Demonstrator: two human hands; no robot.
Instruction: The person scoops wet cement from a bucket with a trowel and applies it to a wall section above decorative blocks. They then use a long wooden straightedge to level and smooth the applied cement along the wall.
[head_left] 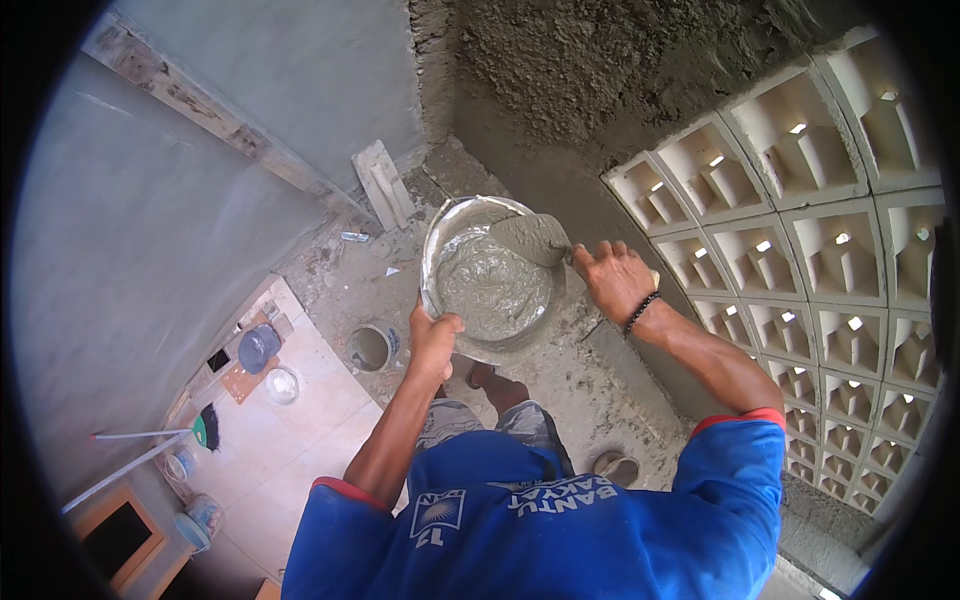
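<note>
A round bucket (429, 262) with a pale, smeared rim holds wet grey mortar (490, 290) with a shiny, uneven surface. My left hand (436, 341) is closed on the bucket's near-left rim, thumb over the edge. Across the bucket's far right side lies the mortar-coated blade of a trowel (530, 239). My right hand (615, 282) wraps round the trowel's handle, whose pale end shows beside the wrist. The blade is over the mortar; whether its underside is sunk in cannot be seen.
Rough wet plaster (610, 75) covers the wall ahead, and pale ventilation blocks (820, 250) rise at right. A board-like float (383, 186) leans by the left wall. A small bucket (371, 348) stands left of my feet. A broom (206, 427) and containers (259, 347) are farther left.
</note>
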